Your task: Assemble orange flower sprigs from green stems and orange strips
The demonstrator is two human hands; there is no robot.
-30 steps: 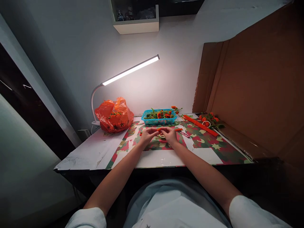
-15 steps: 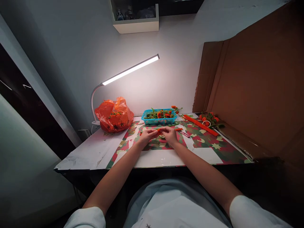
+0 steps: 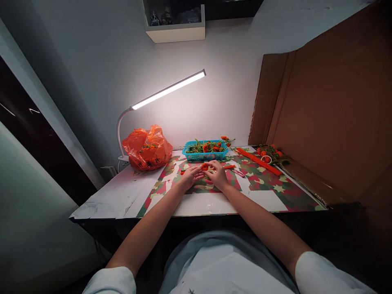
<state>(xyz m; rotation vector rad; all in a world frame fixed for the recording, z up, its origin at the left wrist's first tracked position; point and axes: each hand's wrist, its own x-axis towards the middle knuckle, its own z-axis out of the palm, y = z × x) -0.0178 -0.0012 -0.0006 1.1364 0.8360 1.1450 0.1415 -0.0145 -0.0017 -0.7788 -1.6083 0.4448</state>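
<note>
The two hands are close together in the middle of the frame, just over the table point(image 3: 254, 200). A small orange piece point(image 3: 204, 166) is between their fingertips, a bit above the very middle of the table top. The right hand point(image 3: 218, 176) has a finger and thumb closed on it. The left hand point(image 3: 190, 177) has its fingertips at the other side of it, but they are too small to tell if they pinch it. A pale ring point(image 3: 211, 171) shows by the right hand's fingers. An orange strip point(image 3: 229, 167) pokes out to the right, with a pink tool point(image 3: 238, 173) lying near it. Behind the hands sits a blue basket point(image 3: 205, 157) with orange flowers point(image 3: 216, 148) and green stems in it. To the left is a see-through red bag point(image 3: 148, 157), and a bright lamp point(image 3: 168, 90) leans over from there. On the right side lie long orange strips point(image 3: 259, 161), more flowers by them, and a white ring point(image 3: 266, 159). Big brown cardboard point(image 3: 330, 110) stands at the right of the frame.
</note>
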